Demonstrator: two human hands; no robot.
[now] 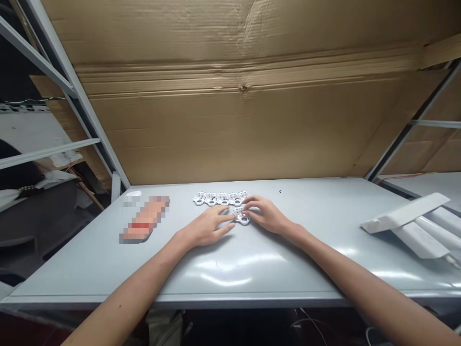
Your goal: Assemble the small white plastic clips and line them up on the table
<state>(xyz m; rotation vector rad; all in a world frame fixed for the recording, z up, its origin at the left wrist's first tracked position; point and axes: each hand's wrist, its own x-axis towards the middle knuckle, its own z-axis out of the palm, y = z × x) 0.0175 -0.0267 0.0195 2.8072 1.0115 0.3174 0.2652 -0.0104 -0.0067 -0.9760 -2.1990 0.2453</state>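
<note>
A small white flat part [238, 211] with a round ring at its near end lies on the grey table between my hands. My right hand [265, 214] has bent fingers with their tips on the right side of this part. From the left, my left hand [211, 225] reaches in palm down, its fingers stretched and apart, one fingertip at the part's left edge. Just behind, several like white parts [212, 197] stand side by side in a row, the rightmost partly covered by my right fingers. Fine details of the parts are too small to make out.
A blurred orange-red item [146, 218] lies on the left of the table [252, 274], with a small white object [132, 196] behind it. White long pieces [410, 226] are stacked at the right. A tiny dark bit [280, 191] sits near the cardboard back wall [234, 134].
</note>
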